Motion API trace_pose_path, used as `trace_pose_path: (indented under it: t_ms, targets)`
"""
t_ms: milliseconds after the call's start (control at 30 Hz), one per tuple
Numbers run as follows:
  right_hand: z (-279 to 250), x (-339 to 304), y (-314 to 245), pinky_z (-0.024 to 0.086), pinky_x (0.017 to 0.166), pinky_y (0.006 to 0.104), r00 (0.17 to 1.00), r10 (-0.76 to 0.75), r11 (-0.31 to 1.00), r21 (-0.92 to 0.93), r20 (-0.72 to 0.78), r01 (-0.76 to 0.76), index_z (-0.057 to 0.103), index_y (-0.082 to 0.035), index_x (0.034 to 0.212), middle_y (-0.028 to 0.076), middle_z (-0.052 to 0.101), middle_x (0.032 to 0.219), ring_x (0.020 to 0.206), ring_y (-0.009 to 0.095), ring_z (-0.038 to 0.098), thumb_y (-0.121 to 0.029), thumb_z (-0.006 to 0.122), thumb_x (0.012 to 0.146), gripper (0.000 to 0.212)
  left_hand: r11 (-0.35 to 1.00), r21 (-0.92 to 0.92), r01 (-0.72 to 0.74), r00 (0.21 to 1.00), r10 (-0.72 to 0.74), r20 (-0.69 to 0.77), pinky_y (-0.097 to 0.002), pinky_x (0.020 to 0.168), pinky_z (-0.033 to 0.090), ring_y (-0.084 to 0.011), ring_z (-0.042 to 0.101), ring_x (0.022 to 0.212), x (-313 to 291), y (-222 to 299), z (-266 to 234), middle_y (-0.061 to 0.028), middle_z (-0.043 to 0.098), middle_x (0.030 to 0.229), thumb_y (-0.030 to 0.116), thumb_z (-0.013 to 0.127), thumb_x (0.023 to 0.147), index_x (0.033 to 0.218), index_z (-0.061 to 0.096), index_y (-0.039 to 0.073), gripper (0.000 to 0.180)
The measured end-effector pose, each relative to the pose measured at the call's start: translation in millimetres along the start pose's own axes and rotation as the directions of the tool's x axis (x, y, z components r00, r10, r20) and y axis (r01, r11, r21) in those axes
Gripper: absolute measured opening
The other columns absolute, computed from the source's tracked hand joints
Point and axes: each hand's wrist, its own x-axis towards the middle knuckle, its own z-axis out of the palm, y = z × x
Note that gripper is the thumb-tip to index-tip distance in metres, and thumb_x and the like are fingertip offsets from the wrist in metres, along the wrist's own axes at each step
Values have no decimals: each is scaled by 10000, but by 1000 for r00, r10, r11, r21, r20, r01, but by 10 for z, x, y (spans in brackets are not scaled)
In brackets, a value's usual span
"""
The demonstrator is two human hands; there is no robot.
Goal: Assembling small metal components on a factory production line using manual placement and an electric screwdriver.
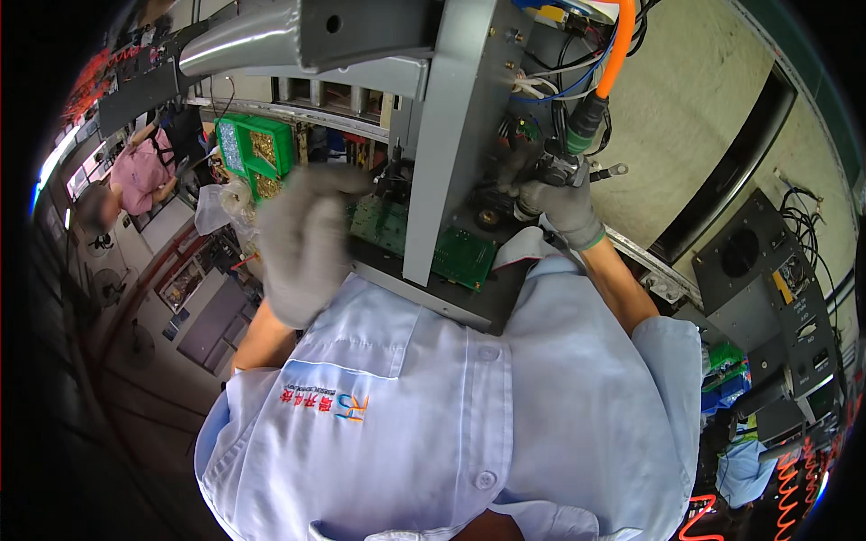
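Observation:
A grey metal equipment housing stands before my chest, its upright panel between my two hands. Green circuit boards lie on its base, on both sides of that panel. My left hand, in a grey glove, is beside the housing's left side, near the boards. Motion smears its fingers, so their grip cannot be read. On the other side my right hand, also gloved, curls around a black fitting inside the housing. Just above it hangs a thick orange cable with a black-and-green end.
Thin loose wires run inside the housing's upper right. A green compartment box of small metal parts stands at left, beside a clear plastic bag. Another dark housing stands at right. A person in pink is far left.

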Motion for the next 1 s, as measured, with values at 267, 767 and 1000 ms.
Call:
trace_pose_path:
  t_ms: [267,767,1000]
  targets:
    - [-63,2,56,569,786,355,998,60,993,98,-8,-59,606,25,1083,114,683,889,845,223,690,84,604,718,370,772,-597,-217,839,-165,-519,-263,575,385,-129,473,638,1003,-632,-160,-4,518,760,354,441,1014,1105,594,18,381]
    - [-35,-8,-37,539,614,284,996,53,993,-97,-78,-61,658,6,852,95,684,778,657,152,647,36,619,670,188,376,-882,-285,954,204,-221,-390,923,508,-315,634,1084,1494,-1687,-42,-197,654,1177,577,294,958,1178,598,-65,743]
    - [-1,-9,25,516,593,283,992,71,993,-82,-100,-79,641,-2,852,75,663,752,642,142,620,26,621,673,182,318,-909,-269,959,181,-220,-380,895,508,-301,632,1047,1463,-1595,-4,-186,654,1141,597,303,950,1155,600,-57,747]
